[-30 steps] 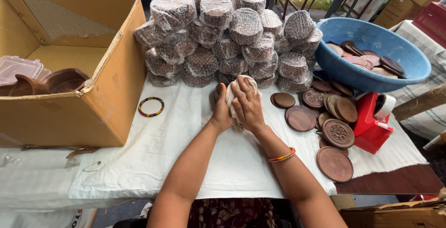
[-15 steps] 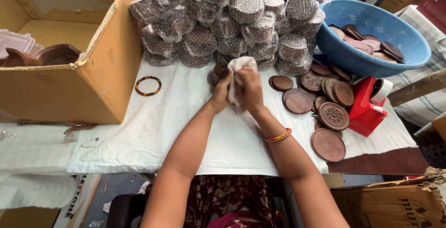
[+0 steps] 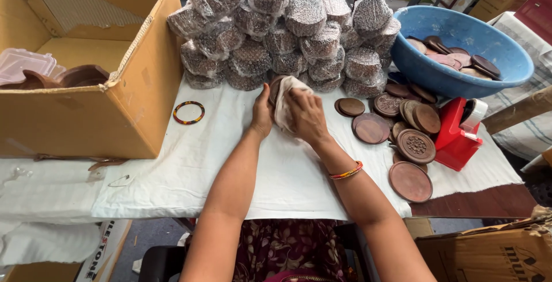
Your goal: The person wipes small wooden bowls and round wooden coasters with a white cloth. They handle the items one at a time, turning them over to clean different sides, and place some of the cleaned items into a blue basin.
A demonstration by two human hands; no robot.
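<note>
Head view. Left hand [image 3: 263, 112] cups a round brown disc [image 3: 276, 86] on its edge, fingers curled around the rim; only a sliver of the disc shows. Right hand [image 3: 305, 115] is pressed flat on a pale cloth [image 3: 286, 99], which covers the disc's face, fingers closed on the fabric. Both sit just above the white-covered bench [image 3: 287, 173], directly in front of the stack of wrapped bundles [image 3: 287, 29].

To the right: loose brown discs [image 3: 411, 144] lie scattered on the bench, some plain, some carved, beside a red tape dispenser [image 3: 454, 135]. A blue basin [image 3: 466, 49] behind it holds more discs. To the left: an open cardboard box [image 3: 98, 104] and a beaded bangle [image 3: 189, 112] lying flat, well apart from the hands.

Judgement on wiping well: keep the left grip firm at the rim so the disc cannot spin, work the cloth in circles across the face, reach into any carved grooves, then turn it over.
</note>
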